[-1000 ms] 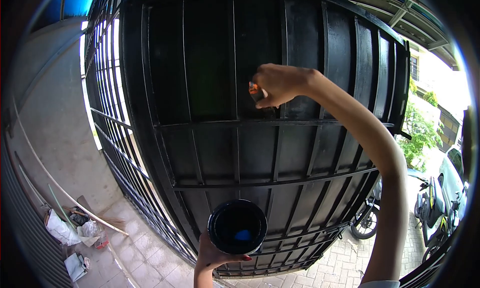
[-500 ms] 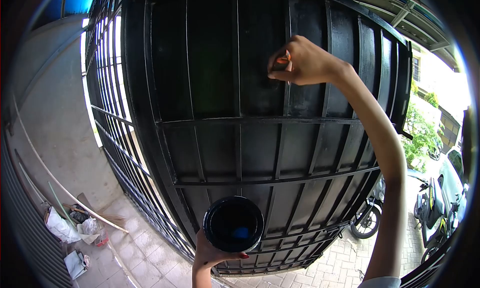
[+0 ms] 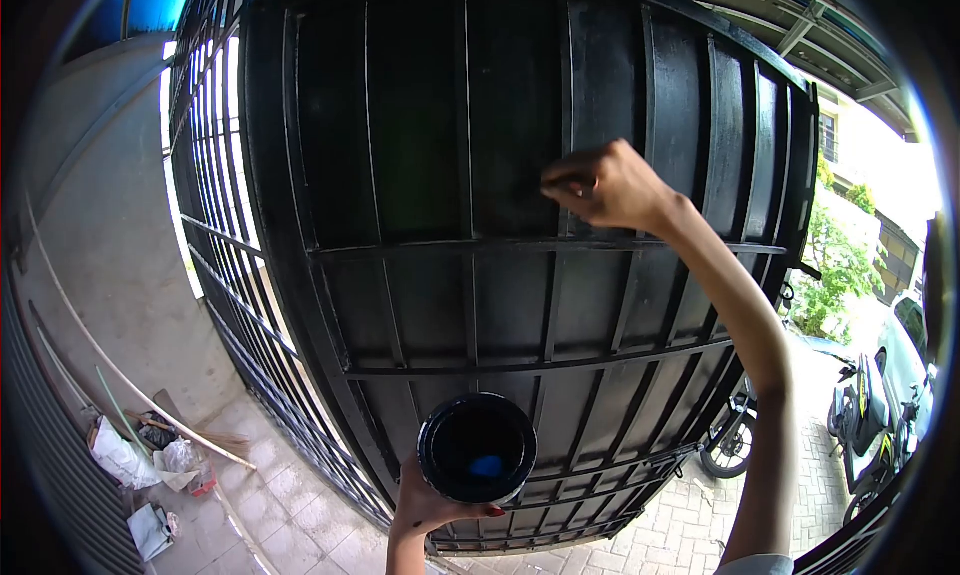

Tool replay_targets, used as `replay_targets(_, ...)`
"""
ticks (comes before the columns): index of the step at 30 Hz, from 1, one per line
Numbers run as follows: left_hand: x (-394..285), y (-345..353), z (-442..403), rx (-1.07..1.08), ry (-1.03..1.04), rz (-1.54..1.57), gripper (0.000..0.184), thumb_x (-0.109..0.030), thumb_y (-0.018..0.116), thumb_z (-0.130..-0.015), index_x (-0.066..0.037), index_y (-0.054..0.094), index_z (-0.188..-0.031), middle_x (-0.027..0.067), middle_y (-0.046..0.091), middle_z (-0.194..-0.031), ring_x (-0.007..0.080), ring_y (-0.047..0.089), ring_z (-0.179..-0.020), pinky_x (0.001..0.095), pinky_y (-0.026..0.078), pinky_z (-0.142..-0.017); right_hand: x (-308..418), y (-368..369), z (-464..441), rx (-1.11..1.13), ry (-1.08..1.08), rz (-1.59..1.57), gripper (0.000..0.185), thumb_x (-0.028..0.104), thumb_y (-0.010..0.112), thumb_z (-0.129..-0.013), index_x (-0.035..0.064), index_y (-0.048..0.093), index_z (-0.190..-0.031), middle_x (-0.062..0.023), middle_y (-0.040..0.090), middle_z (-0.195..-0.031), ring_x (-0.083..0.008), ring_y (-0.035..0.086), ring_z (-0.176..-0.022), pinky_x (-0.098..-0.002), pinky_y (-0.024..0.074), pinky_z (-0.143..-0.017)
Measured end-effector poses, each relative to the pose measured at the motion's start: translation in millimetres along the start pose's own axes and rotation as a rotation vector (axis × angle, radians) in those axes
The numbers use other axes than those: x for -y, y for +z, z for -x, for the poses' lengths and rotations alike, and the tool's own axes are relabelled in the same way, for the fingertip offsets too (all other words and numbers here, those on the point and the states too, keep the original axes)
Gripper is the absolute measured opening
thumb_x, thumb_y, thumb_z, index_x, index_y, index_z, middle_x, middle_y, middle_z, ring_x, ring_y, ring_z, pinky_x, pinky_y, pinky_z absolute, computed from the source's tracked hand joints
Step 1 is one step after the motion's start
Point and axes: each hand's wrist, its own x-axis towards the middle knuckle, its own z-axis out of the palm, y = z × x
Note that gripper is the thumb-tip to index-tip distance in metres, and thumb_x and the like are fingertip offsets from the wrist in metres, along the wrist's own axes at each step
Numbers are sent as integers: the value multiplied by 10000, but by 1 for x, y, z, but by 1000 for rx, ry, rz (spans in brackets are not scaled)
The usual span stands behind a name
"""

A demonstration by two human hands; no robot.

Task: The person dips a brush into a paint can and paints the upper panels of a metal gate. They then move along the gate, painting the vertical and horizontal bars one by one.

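My left hand (image 3: 430, 507) is closed round the underside and side of an open can of black paint (image 3: 432, 475), held upright low in front of the gate. A bluish reflection shows on the dark surface inside. Up at the gate, my right hand (image 3: 615, 190) is closed on a paintbrush, mostly hidden by the fingers and blurred by motion. The fingers are close to a panel of the tall black metal gate (image 3: 510, 105), just left of one of its upright ribs. Whether the bristles touch the panel I cannot tell.
Left of the gate are a barred section (image 3: 215, 155) and a grey wall (image 3: 110, 215). Plastic bags (image 3: 120, 453) and a broom (image 3: 225, 439) lie by the wall. Motorcycles (image 3: 868, 415) and a pale car (image 3: 905, 350) are at the right, on paving (image 3: 808, 485).
My right hand has moved down and slightly right along the upper panel, with the paintbrush still in it. The can in my left hand appears slightly further right.
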Motion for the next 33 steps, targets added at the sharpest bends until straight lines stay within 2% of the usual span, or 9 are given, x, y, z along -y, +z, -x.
replay_targets(4,-9,3,2,-22,28,-23,1121,-319,974,-332,0,443,-1266,117,576,-1187,224,570,-1100,374,482,-954,15,-5,-4,-187,-91,-139,118,149,681,-804,48,694,-863,-97,688,-716,-212,675,-604,-279,533,-537)
replay_targets(6,-5,1,2,3,43,-62,1120,-320,974,-333,-1,442,-1266,116,576,-1188,224,570,-1101,375,482,-954,18,13,1,36,-115,-196,113,153,679,-802,51,689,-851,-85,683,-696,-219,672,-618,-287,532,-532)
replay_targets(8,-1,-2,2,17,34,-74,1117,-320,974,-334,0,445,-1264,116,578,-1185,223,572,-1099,375,482,-953,10,14,-1,-34,-144,-44,111,146,678,-799,49,682,-852,-79,670,-668,-218,670,-617,-288,526,-530)
replay_targets(11,-3,-1,4,-8,17,-62,1064,-332,967,-357,11,472,-1234,119,601,-1149,224,590,-1074,371,490,-942,10,-4,-8,-188,-49,-28,116,88,700,-788,22,694,-883,-95,697,-783,-199,679,-623,-259,556,-553)
replay_targets(15,-18,5,4,-52,51,-68,979,-366,952,-402,29,518,-1184,129,639,-1091,231,621,-1035,367,505,-924,17,13,-1,18,-149,-194,108,90,700,-791,32,697,-882,-81,696,-788,-158,648,-568,-232,523,-508)
replay_targets(19,-12,3,5,-43,61,-60,978,-365,953,-399,27,520,-1184,130,640,-1091,232,622,-1032,369,505,-923,3,-3,-4,-223,-53,29,124,100,703,-788,35,699,-894,-85,699,-814,-159,647,-579,-238,518,-507)
replay_targets(23,-20,6,5,-62,74,-65,979,-365,953,-398,27,520,-1184,131,641,-1086,231,625,-1026,367,506,-920,12,10,0,-36,-77,-235,122,92,700,-790,33,701,-897,-90,705,-849,-165,669,-624,-251,546,-546)
replay_targets(30,-23,8,4,-71,80,-45,990,-366,954,-392,26,516,-1188,130,638,-1089,231,622,-1029,365,503,-921,4,-3,-20,-332,-20,-172,119,111,705,-800,41,701,-896,-88,697,-786,-155,661,-590,-242,517,-532)
replay_targets(33,-27,6,5,-56,51,-73,997,-359,955,-393,25,509,-1197,129,633,-1100,227,618,-1037,362,502,-923,14,12,-25,-16,-136,-245,128,178,696,-803,60,700,-850,-82,671,-673,-187,659,-572,-269,523,-536)
